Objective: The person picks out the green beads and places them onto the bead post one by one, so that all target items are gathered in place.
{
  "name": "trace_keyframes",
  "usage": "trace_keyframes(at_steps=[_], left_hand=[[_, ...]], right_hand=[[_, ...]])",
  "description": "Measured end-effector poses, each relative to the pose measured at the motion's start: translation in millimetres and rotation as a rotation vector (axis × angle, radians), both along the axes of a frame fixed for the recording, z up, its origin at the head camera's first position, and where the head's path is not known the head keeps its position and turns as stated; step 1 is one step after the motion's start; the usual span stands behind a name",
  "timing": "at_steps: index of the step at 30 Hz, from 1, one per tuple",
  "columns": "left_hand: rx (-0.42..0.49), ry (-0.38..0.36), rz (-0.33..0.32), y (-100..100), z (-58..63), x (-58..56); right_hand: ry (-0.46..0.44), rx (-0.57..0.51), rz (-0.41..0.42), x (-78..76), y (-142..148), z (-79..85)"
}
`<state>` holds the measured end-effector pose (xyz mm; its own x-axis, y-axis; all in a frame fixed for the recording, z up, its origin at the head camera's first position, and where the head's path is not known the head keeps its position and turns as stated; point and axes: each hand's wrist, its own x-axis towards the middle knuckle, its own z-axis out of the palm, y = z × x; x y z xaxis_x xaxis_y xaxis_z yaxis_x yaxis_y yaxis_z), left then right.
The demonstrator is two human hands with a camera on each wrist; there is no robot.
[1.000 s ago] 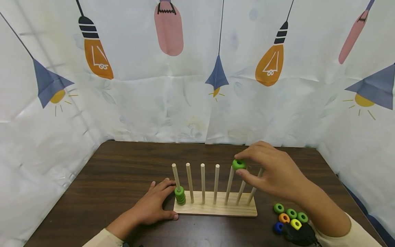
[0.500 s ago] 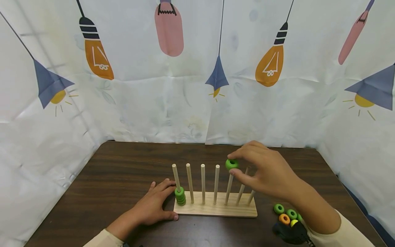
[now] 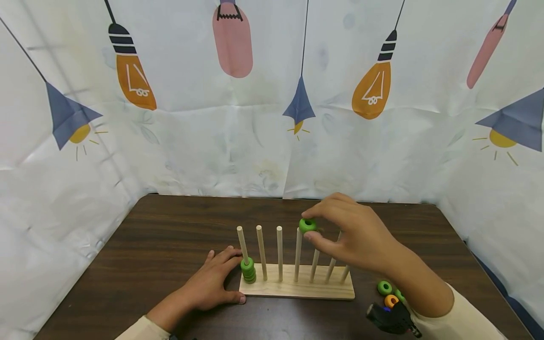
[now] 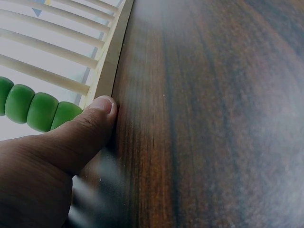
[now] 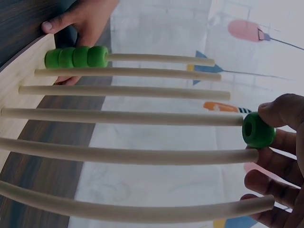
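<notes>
The right hand (image 3: 354,231) pinches a green bead (image 3: 308,226) between thumb and fingers near the tip of the middle peg (image 3: 298,255); the left hand (image 3: 214,281), fingers spread, touches the wooden base (image 3: 289,288) beside four stacked green beads (image 3: 248,271)

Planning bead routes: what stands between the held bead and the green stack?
In the head view, two bare pegs, plus a third peg close by the held bead.
</notes>
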<state>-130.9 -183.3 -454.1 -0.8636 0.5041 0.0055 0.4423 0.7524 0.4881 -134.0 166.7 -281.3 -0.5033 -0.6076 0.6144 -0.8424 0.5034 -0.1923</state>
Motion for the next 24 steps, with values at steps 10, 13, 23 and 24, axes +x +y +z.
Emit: trace_keyframes(at_steps=[10, 13, 23, 24], left_hand=[[0.000, -0.003, -0.002, -0.7, -0.3, 0.1], [0.001, -0.006, -0.001, -0.4, 0.7, 0.3], [0.005, -0.008, -0.002, 0.2, 2.6, 1.0], [0.005, -0.007, -0.002, 0.3, 2.6, 1.1]], right_hand=[[0.011, -0.010, 0.028, -4.0, -9.4, -1.8], [0.014, -0.009, 0.033, -4.1, -11.9, -1.7], [-0.026, 0.029, 0.002, -4.8, -20.5, -2.1], [-0.027, 0.031, 0.001, -4.8, -21.3, -2.1]])
